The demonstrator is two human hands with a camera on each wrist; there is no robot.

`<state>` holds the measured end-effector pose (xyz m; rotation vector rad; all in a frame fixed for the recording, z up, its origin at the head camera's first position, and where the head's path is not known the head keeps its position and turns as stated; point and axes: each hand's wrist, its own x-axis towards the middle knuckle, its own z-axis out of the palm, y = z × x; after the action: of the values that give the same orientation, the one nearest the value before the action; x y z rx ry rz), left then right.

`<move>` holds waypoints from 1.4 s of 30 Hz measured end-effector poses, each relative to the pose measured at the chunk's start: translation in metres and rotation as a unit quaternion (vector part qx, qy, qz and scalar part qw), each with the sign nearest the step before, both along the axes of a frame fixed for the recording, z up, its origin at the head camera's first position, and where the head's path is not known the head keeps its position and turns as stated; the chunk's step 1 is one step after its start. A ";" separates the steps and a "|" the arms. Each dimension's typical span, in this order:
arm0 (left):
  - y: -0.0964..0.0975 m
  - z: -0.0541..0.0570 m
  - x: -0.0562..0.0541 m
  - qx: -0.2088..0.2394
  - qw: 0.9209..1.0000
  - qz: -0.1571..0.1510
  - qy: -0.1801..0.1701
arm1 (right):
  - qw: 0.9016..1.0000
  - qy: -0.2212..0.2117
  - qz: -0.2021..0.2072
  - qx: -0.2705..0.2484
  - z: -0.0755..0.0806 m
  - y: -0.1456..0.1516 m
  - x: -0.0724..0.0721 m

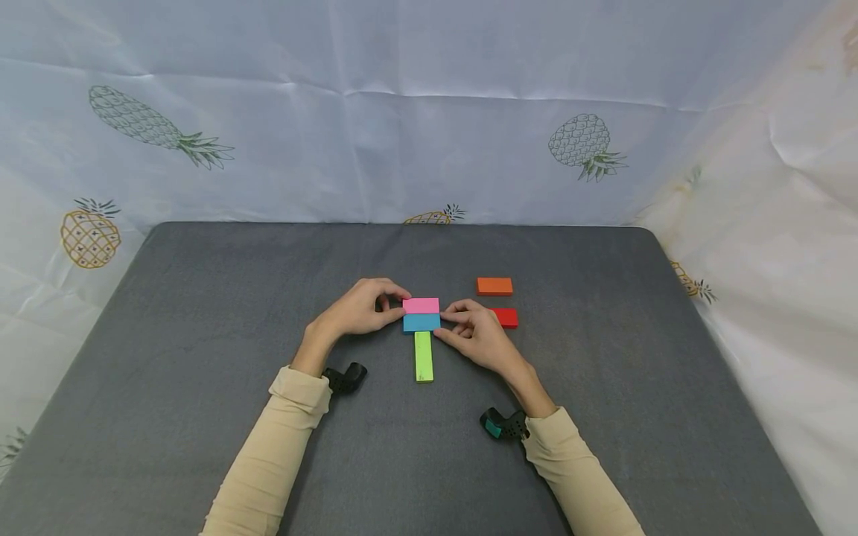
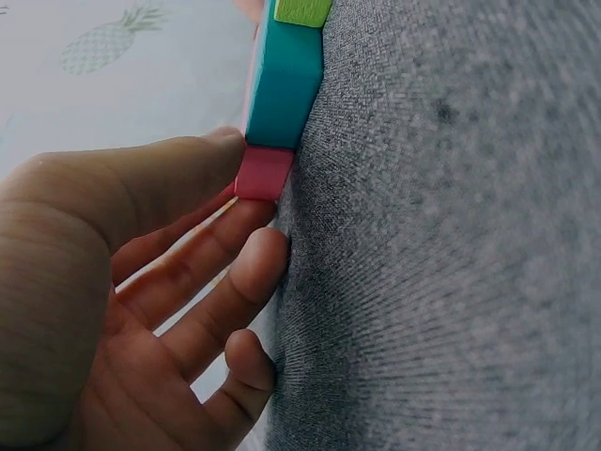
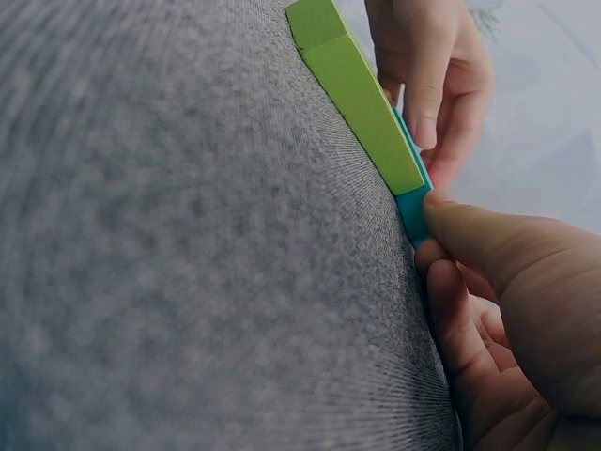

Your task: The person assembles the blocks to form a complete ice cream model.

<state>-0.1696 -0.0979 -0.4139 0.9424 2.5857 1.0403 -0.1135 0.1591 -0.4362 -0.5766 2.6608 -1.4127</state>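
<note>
A pink block (image 1: 421, 305) lies flat along the far long side of a blue block (image 1: 421, 322). Below them a lime green block (image 1: 424, 357) runs toward the person, its far end meeting the blue block's near side. My left hand (image 1: 367, 307) pinches the pink block's left end between thumb and fingers; in the left wrist view the thumb tip (image 2: 225, 141) reaches the seam with the blue block. At the other end, my right hand (image 1: 484, 336) pinches the blue block's right end, its thumb (image 3: 460, 221) on the near corner.
An orange block (image 1: 494, 286) rests beyond the right hand. Nearer, a red block (image 1: 507, 318) is partly hidden behind that hand. All lie on a grey cloth-covered table (image 1: 234, 298), with a pineapple-print curtain (image 1: 375, 149) hanging behind it.
</note>
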 end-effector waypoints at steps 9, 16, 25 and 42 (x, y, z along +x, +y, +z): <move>0.000 0.000 0.001 0.004 1.000 0.001 0.005 | 1.000 0.001 -0.001 0.003 0.000 -0.001 0.000; 0.000 0.000 0.002 0.007 1.000 0.000 0.008 | 1.000 0.003 -0.002 0.001 0.000 -0.001 0.000; 0.000 0.000 0.005 0.018 1.000 0.010 0.001 | 1.000 0.015 -0.001 0.009 0.000 0.000 0.001; 0.003 -0.001 0.010 0.031 0.997 0.065 0.001 | 1.000 0.018 -0.001 0.009 -0.001 -0.001 0.002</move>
<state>-0.1596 -0.0947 -0.4151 0.7983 2.6597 1.1583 -0.1120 0.1582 -0.4374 -0.6033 2.6997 -1.3912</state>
